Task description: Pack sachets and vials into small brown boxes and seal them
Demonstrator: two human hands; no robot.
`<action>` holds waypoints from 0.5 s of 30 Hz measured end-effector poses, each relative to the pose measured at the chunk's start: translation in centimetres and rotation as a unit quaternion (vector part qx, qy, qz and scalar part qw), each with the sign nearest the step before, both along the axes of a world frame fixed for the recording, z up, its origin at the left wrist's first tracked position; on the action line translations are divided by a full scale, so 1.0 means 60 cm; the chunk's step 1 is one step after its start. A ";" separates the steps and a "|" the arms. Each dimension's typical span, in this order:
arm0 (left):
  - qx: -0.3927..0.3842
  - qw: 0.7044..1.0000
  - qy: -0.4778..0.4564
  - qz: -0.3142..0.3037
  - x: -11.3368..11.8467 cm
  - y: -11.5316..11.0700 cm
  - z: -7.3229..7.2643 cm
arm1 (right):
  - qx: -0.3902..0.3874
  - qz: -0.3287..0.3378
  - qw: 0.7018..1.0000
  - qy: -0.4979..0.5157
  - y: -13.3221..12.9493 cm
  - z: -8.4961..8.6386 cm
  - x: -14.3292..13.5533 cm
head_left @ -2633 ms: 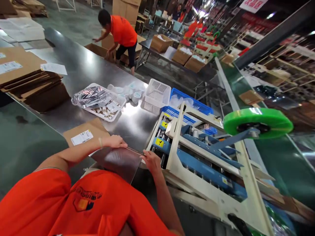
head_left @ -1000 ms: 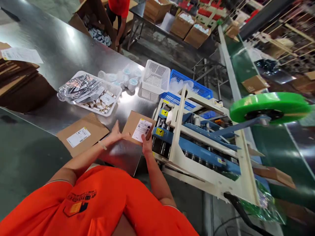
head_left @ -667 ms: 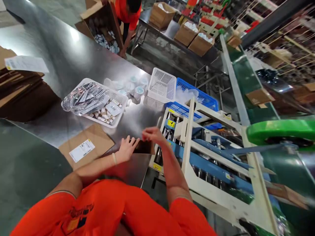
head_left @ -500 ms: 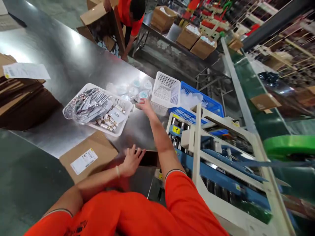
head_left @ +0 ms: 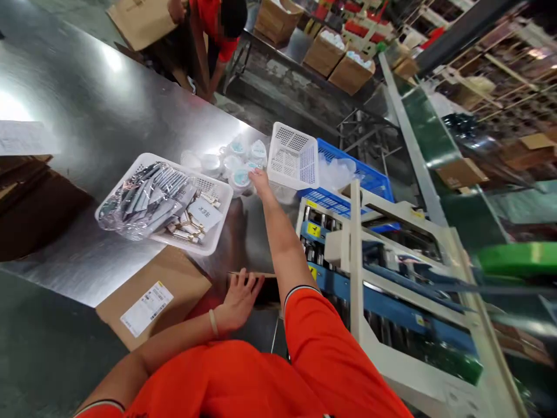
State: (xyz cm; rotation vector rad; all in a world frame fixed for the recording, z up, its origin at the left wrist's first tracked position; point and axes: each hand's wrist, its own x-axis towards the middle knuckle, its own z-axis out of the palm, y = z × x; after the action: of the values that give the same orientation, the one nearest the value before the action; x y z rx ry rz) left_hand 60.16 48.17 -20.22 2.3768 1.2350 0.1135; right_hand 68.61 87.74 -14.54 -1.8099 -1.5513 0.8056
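My right hand [head_left: 260,180] reaches over the metal table, its fingers closed at the side of a clear round tub [head_left: 240,179] with a blue-printed lid. Several similar tubs [head_left: 257,151] cluster just beyond it. My left hand [head_left: 241,296], fingers spread, lies against the edge of an open cardboard box [head_left: 266,290] close to my body. Much of that box is hidden by my arms. Left of the tubs, a white plastic basket [head_left: 216,235] holds flat packets in clear bags [head_left: 150,194], a printed card [head_left: 205,213] and small white-and-gold pieces [head_left: 188,227].
A labelled cardboard box [head_left: 183,273] stands at the near table edge, and stacked cardboard [head_left: 39,209] is at left. White perforated baskets [head_left: 296,157] and a blue crate [head_left: 369,180] sit right of the tubs. A roller machine [head_left: 361,290] flanks my right side. A co-worker [head_left: 213,29] bends over a carton.
My right hand has come onto the side of the nearest tub and closed there. My left hand stays at the open box, its fingers now over the edge. The whole view has shifted slightly.
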 end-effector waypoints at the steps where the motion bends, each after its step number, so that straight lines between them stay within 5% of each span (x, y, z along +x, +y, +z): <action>1: -0.013 1.000 -0.008 -0.003 -0.007 0.005 0.007 | -0.006 -0.015 0.997 0.077 -0.019 0.018 0.033; 4: -0.031 0.999 -0.032 0.007 -0.025 0.017 0.020 | -0.005 -0.067 0.965 0.252 -0.103 0.063 0.127; 7: -0.029 0.998 -0.045 0.039 -0.037 0.025 0.020 | 0.035 -0.119 0.953 0.278 -0.230 0.081 0.189; 12: -0.021 0.988 -0.128 0.084 -0.055 0.044 -0.001 | 0.263 -0.136 0.945 0.141 -0.497 0.045 0.199; 15: -0.034 0.980 -0.162 0.110 -0.062 0.054 -0.012 | 0.278 -0.067 0.958 0.036 -0.629 0.002 0.180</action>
State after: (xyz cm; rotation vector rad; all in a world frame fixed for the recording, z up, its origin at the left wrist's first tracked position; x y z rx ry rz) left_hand 56.45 51.40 -20.96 2.0537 1.3114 0.5000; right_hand 79.42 50.00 -14.44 -1.4309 -1.4102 0.3170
